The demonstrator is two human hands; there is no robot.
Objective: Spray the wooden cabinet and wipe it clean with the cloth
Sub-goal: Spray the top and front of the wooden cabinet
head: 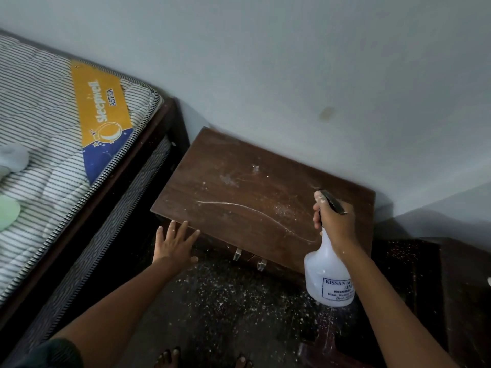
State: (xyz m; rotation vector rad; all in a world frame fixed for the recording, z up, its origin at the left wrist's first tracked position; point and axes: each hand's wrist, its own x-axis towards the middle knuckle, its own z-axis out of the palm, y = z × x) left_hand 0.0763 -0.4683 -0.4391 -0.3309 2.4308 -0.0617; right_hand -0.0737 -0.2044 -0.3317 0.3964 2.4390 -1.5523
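Note:
The low dark wooden cabinet (252, 192) stands against the wall, its top dusty with white specks and a curved streak. My right hand (333, 221) grips the neck of a translucent white spray bottle (328, 274), whose black nozzle points over the cabinet's right part. Fingers spread, my left hand (174, 245) hovers at the cabinet's front left corner and holds nothing. A pale grey bundle (13, 159) that may be the cloth lies on the mattress at the far left edge.
A bed with a striped mattress (53, 144) and dark frame sits close on the left. The dark floor (225, 301) in front is strewn with white specks. Two clear door handles (249, 258) show on the cabinet front. Dark wooden furniture (438, 288) stands at right.

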